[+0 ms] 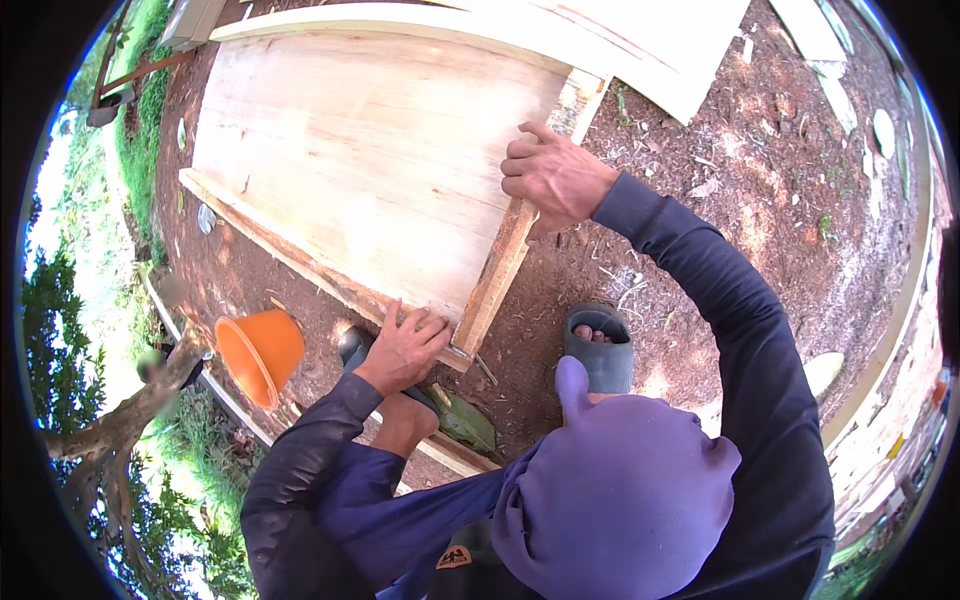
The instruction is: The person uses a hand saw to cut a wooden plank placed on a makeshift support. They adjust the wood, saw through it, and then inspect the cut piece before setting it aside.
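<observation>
A pale plywood panel [380,160] edged with wooden battens lies on the ground in front of me. Near its closest corner, my left hand [405,350] has its fingers bent over the left batten [290,248]. My right hand [560,180] grips the right batten [495,283] farther up, fingers curled over its inner side and thumb on the outer side. The undersides of both hands' fingers are partly hidden. The two battens meet at the corner just right of my left hand.
An orange bucket [260,355] lies tilted at the left, near a tree branch [135,410]. Another pale board [660,50] lies beyond the panel. My sandalled foot [598,350] rests on brown soil, with a green leaf [462,418] nearby. Long boards line the right side.
</observation>
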Motion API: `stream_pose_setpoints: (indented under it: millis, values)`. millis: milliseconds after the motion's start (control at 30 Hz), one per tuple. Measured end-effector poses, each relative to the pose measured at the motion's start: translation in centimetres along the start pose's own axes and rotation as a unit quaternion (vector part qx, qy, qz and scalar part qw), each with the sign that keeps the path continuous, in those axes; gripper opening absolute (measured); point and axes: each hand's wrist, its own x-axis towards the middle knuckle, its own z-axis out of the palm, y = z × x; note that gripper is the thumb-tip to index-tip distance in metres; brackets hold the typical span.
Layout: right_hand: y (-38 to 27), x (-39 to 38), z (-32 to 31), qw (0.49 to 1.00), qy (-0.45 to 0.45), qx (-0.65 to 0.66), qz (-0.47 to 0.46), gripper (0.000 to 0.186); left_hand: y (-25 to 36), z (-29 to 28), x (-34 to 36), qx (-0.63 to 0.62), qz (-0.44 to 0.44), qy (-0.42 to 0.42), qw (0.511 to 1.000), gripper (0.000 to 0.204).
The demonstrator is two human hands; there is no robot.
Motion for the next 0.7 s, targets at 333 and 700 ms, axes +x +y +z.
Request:
stream_pose_setpoints:
  millis: [333,700]
  values:
    - [1.3,-5.0,-0.8,0.995,0.083,-0.01,0.055,0.078,3.3,-0.3,4.8,-0.031,0.007,0.018,0.999,0.054]
    - [-12.6,-12.8,6.0,0.861,0.321,0.183,0.351,0.055,-0.5,-7.8,12.2,-0.293,-0.132,0.085,0.943,0.076]
